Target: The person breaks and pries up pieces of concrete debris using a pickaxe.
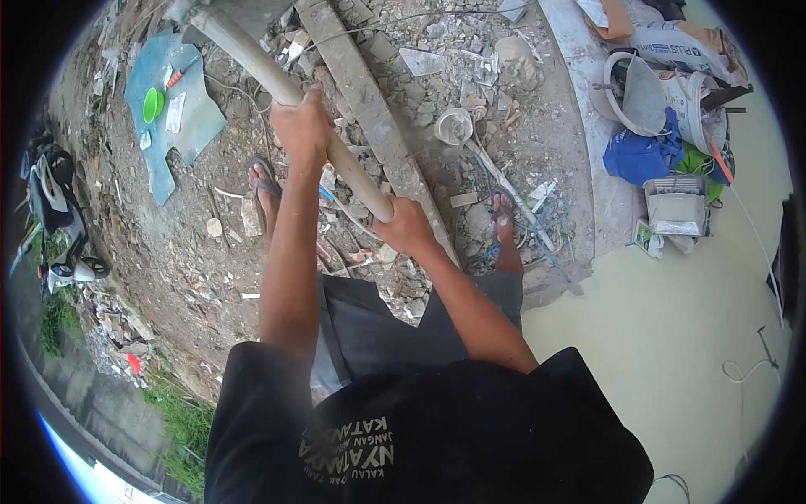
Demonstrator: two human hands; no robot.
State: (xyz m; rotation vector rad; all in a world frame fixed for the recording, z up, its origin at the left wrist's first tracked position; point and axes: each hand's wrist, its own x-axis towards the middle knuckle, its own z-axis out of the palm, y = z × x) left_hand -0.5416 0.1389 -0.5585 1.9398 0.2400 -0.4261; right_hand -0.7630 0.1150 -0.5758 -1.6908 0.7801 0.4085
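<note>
A thick, pale wooden tool handle (357, 176) runs slantwise from the upper left down to the middle of the head view. My left hand (302, 128) is wrapped round it higher up. Lower down, at the handle's near end, my right hand (405, 227) is closed round it. The tool's greyish head (183, 10) is cut off by the top edge, so its kind cannot be made out. Beneath the handle lie a long concrete beam (369, 101) and broken rubble (411, 109). My sandalled feet stand either side of the beam.
A greenish sheet (189, 109) with a green bowl (153, 106) lies left. A dusty round container (454, 127) and a pipe (512, 189) rest near my right foot. Buckets (642, 92) and a blue bag (634, 155) are at right; a motorbike (59, 206) stands far left.
</note>
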